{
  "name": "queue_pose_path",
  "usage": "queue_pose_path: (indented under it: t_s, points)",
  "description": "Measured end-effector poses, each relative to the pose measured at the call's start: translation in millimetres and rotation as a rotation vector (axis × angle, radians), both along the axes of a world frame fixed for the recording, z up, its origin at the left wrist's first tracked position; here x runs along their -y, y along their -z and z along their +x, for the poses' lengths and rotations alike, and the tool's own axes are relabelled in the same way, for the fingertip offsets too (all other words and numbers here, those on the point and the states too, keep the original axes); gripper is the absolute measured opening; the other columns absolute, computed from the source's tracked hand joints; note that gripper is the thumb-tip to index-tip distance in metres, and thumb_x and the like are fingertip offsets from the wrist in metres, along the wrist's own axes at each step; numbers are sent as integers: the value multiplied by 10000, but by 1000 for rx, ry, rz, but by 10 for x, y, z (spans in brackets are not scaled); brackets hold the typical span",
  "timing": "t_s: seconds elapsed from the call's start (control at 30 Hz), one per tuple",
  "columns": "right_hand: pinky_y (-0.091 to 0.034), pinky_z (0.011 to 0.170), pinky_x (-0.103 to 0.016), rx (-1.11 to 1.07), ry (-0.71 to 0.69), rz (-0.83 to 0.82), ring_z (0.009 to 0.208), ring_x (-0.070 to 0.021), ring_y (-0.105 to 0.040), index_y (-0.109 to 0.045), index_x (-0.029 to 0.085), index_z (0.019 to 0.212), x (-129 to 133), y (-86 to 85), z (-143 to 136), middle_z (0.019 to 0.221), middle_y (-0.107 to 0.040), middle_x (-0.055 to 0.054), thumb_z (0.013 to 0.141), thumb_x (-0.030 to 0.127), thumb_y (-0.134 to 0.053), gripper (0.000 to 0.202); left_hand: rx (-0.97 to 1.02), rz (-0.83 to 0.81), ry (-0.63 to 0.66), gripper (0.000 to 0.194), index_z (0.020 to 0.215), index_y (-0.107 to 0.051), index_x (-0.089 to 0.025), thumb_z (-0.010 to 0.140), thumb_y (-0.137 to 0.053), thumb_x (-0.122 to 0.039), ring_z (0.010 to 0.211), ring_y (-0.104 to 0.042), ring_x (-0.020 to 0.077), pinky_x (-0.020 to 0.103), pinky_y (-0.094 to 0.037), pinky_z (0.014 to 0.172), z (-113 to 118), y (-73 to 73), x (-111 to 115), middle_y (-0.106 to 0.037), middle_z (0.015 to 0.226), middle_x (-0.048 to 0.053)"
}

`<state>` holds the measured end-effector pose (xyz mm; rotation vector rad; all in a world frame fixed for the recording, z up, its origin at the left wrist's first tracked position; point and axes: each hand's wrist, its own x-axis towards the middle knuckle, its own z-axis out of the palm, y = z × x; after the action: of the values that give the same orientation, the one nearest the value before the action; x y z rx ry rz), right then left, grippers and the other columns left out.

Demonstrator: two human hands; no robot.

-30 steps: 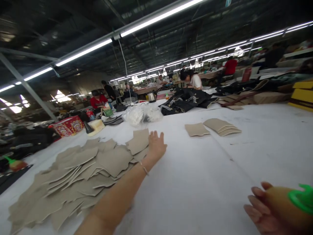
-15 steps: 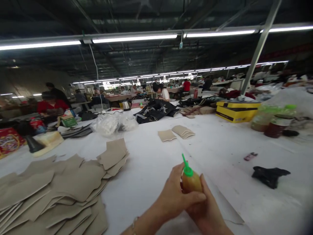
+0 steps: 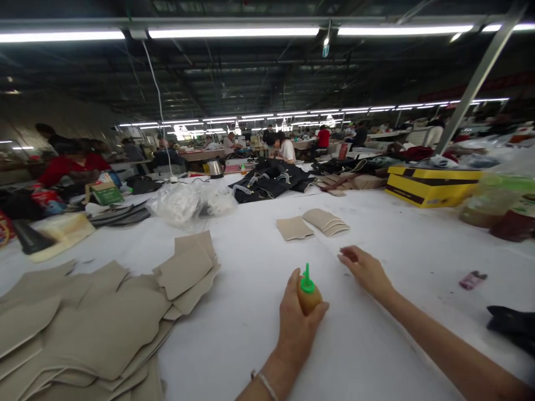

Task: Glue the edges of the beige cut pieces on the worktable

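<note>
My left hand (image 3: 296,323) grips a small amber squeeze bottle with a green nozzle (image 3: 308,294), held upright over the white table (image 3: 251,334). My right hand (image 3: 364,269) stretches forward and to the right of the bottle, fingers loosely bent, holding nothing that I can see. Beyond it lie two small stacks of tan cut pieces (image 3: 312,224). A large spread pile of tan cut pieces (image 3: 104,317) covers the table at my left.
A yellow box (image 3: 430,186) and jars (image 3: 493,206) stand at the far right. Dark cloth (image 3: 512,323) and a small pink object (image 3: 472,279) lie at the right. Black garments (image 3: 270,181) and plastic bags (image 3: 190,201) lie further back. Other people work in the distance.
The bottle passed from my right hand, through both hands, into my left hand alone. My right hand has let go and reached forward. The camera turned to the right.
</note>
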<state>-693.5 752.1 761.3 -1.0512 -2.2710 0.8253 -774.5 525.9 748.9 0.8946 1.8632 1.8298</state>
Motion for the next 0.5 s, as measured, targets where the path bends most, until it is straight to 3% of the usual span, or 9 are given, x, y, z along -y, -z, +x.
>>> queue_pose_path:
  t_s: [0.07,0.13,0.27,0.37,0.5]
  points:
    - [-393,1030,-480,61,11,199,1154,-308,-508,-562,159,1185,-306,-58,-221,1253,-556,-163,870,364,-481,385,-52,-4,16,597,1258,-538,-193,700,-751,-199,1172,-526,229,333,-362,1077,-18,-9,-23,-591,1246,83]
    - [-333,1045,-561,138,14,338,1269,-374,-380,-517,158,1297,-581,-110,-457,1395,-438,-178,865,340,-476,470,-100,-7,48,536,1200,-564,-198,696,-742,-160,1131,-537,227,342,-389,1050,-20,-31,-28,-602,1207,79]
    - [-232,1067,-635,291,-49,474,1356,-384,-248,-438,204,1418,-1033,-95,-935,1517,-315,-133,844,303,-507,586,-153,16,78,522,1169,-569,-216,684,-739,-124,1118,-526,228,360,-407,1039,-19,-34,-19,-602,1183,70]
    - [-195,1016,-715,380,-86,486,1331,-413,-272,-428,245,1437,-1266,25,-1230,1521,-319,-134,835,329,-545,620,-172,24,60,553,1150,-577,-220,642,-755,-94,1102,-532,228,357,-423,1024,-26,-5,-24,-603,1166,62]
    - [-251,858,-773,409,-62,484,1194,-440,-401,-504,311,1387,-1484,197,-1422,1446,-419,-160,851,344,-556,540,-183,38,64,577,1141,-583,-229,618,-778,-83,1075,-538,211,333,-433,1002,-25,18,-29,-600,1139,40]
